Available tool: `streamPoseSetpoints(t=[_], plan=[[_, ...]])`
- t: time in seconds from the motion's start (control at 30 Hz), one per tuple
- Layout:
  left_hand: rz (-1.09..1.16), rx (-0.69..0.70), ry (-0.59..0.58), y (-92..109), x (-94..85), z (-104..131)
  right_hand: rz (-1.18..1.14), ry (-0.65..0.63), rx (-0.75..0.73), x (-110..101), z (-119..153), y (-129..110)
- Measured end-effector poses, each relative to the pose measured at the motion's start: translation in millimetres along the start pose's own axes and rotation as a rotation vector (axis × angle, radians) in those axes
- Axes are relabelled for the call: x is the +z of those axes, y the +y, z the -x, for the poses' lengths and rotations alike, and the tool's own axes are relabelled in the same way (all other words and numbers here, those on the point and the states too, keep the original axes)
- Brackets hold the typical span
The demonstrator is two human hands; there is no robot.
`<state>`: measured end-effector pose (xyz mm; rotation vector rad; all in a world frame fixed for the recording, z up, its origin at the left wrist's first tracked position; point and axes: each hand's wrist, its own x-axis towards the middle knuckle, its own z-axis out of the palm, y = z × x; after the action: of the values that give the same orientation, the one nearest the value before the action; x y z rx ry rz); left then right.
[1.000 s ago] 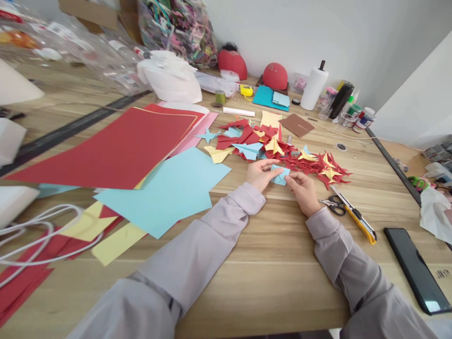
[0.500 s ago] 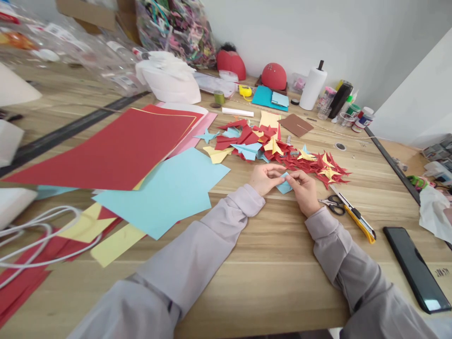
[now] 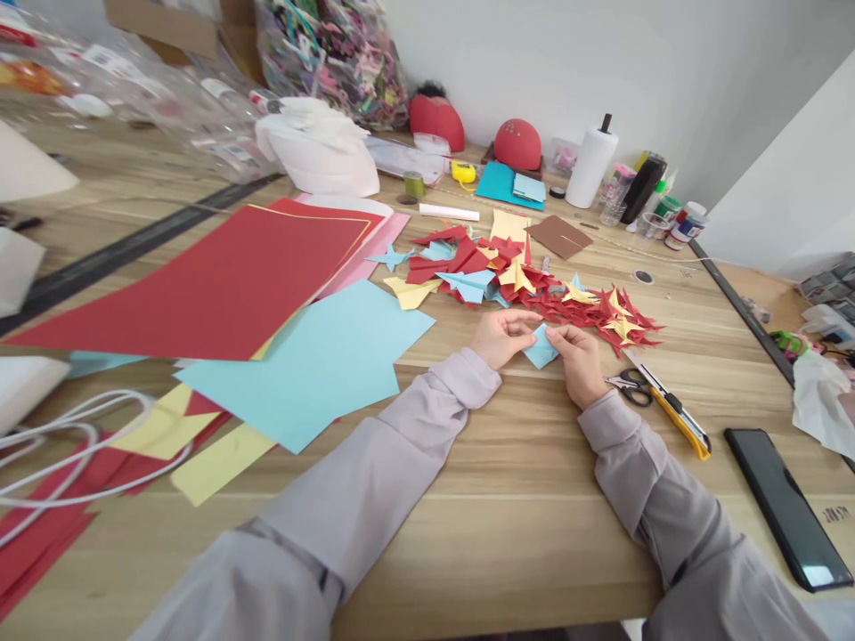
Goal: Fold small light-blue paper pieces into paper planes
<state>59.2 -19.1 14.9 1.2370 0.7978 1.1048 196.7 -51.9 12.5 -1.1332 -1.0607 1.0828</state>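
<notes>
A small folded piece of light blue paper (image 3: 541, 351) is held between my two hands, just above the wooden table. My left hand (image 3: 500, 338) pinches its left edge with the thumb, the fingers reaching behind it. On the opposite side my right hand (image 3: 580, 361) grips the upper right edge between thumb and fingers. Right behind my hands lies a heap of folded paper shapes (image 3: 468, 258), mostly red, with some yellow and blue ones. Beside my right hand rest black-handled scissors (image 3: 633, 386) and a yellow utility knife (image 3: 679, 414).
Large red sheets (image 3: 220, 276) and light blue sheets (image 3: 313, 356) lie to the left, near a white cable (image 3: 86, 445). A phone (image 3: 785, 507) is at the right. Farther back are a brown paper square (image 3: 559, 236), a yellow tape measure (image 3: 463, 172) and a white paper roll (image 3: 592, 165).
My right thumb and fingers have shifted slightly right along the blue paper, so a little more of it shows. My left hand has barely moved.
</notes>
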Motion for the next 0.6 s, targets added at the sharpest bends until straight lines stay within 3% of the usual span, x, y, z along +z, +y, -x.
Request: streamPoseSetpoints(t=[0.3,0.6], plan=[[0.018,-0.012,0.004,-0.9,2.4,-0.1,0.147,-0.006,-0.058,0.4,3.4,-4.3],[0.034,-0.027,-0.004,1.4,2.3,0.3,-0.031,0.006,0.041,1.1,2.8,-5.4]])
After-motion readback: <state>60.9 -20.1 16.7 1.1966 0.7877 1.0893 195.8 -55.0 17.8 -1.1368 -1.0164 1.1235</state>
